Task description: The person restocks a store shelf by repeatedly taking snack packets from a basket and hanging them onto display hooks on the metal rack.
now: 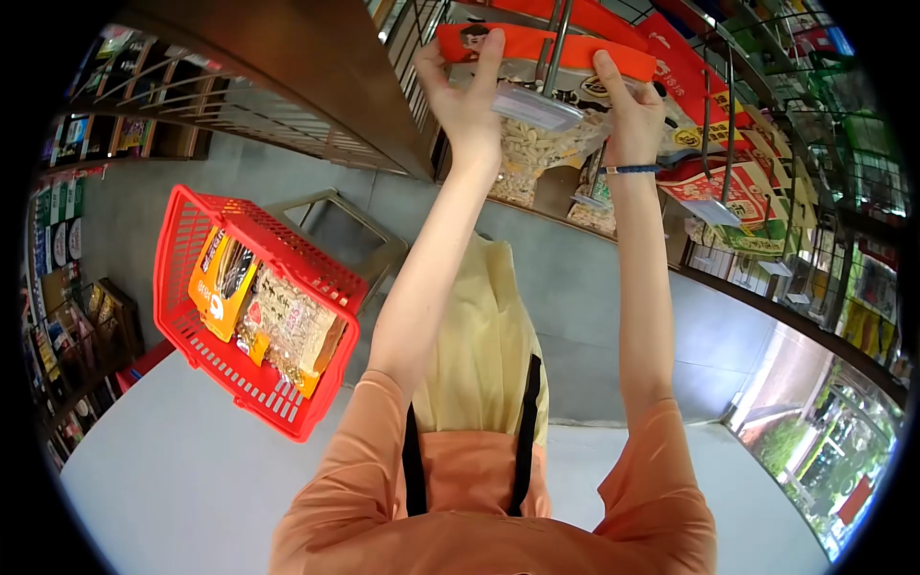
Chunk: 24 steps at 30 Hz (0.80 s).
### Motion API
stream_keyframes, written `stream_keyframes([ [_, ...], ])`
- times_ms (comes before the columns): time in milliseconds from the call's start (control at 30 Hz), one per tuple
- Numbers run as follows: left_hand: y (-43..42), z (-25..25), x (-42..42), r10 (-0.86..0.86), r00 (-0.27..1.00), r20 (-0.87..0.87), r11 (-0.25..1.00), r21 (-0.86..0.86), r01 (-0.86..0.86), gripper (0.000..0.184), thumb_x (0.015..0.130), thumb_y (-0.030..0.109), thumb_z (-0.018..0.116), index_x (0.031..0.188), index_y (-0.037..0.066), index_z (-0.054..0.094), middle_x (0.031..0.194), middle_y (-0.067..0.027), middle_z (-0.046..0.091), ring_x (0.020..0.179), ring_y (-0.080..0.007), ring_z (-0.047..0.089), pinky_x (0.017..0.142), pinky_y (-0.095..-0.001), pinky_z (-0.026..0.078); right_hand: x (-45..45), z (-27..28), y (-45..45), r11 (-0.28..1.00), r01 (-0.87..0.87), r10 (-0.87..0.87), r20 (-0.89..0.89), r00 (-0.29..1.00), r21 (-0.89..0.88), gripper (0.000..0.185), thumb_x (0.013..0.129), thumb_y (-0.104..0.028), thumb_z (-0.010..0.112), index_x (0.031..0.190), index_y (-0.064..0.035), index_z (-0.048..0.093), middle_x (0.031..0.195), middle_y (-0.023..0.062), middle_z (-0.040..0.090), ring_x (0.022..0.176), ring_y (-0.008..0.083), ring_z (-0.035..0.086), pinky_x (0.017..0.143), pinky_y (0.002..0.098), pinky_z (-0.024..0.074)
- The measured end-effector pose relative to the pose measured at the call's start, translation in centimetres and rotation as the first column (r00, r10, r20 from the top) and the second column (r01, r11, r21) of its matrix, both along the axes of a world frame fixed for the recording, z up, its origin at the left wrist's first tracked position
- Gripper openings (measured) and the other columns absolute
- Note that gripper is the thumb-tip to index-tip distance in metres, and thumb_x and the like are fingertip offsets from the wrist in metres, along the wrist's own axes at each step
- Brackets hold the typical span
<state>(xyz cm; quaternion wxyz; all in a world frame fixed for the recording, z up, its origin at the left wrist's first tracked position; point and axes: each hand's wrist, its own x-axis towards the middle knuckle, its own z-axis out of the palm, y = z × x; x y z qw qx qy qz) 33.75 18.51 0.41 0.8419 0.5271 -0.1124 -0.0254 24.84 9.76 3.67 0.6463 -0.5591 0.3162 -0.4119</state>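
Observation:
A clear bag of pale nuts (530, 146) with a red header hangs at a metal display hook at the top of the view. My left hand (467, 107) is closed on the left end of the header, its thumb lying over the front. At the right end, my right hand (632, 117) pinches the same header with thumb and fingers. The metal hook (557, 50) passes in front of the header between my hands. A price tag holder (539, 105) at the hook's end covers part of the bag.
To the left, a red shopping basket (353, 369) holds several packets, including an orange pack (218, 287) and a clear bag (287, 321); a metal-framed stool (335, 206) is beside it. More packets (738, 192) hang on hooks to the right. Wire-sided shelving (287, 134) stands at upper left.

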Motion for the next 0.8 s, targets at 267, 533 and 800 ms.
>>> stream_keyframes([
  [267,2.6,0.3,-2.3,-0.084,0.995,-0.052,0.955,0.282,0.096,0.082,0.069,0.028,0.066,0.128,0.0,0.015,0.127,-0.0191,0.021,0.119,-0.0282,0.021,0.097,-0.0352,0.018,0.1,0.8,0.1,0.999,0.021,-0.021,-0.007,1.0,0.04,0.025,0.068,-0.021,0.069,0.085,-0.0039,0.061,0.079,0.0026,0.061,0.071,0.0069,0.053,0.065,0.0202,0.0385],
  [533,14.8,-0.8,-18.9,-0.092,0.778,-0.622,0.863,0.339,0.374,0.047,0.077,0.017,0.057,0.117,0.008,0.035,0.116,-0.0066,0.039,0.103,-0.0178,0.041,0.085,-0.0298,0.034,-1.7,-3.2,-0.6,0.994,0.101,-0.091,-0.246,0.965,0.027,0.034,0.064,-0.017,0.072,0.089,-0.0018,0.056,0.086,0.0047,0.057,0.078,0.0099,0.05,0.07,0.0235,0.0383],
  [800,24.0,0.8,-29.8,-0.373,0.433,-0.821,0.82,-0.072,0.569,0.018,0.08,0.011,0.051,0.097,0.005,0.048,0.088,-0.0038,0.054,0.089,-0.0114,0.05,0.076,-0.0234,0.039,-14.3,-3.1,10.2,0.947,-0.295,0.318,-0.47,0.823,0.123,0.034,0.074,-0.008,0.06,0.105,-0.0021,0.047,0.099,0.0045,0.053,0.09,0.0134,0.05,0.079,0.027,0.04],
])
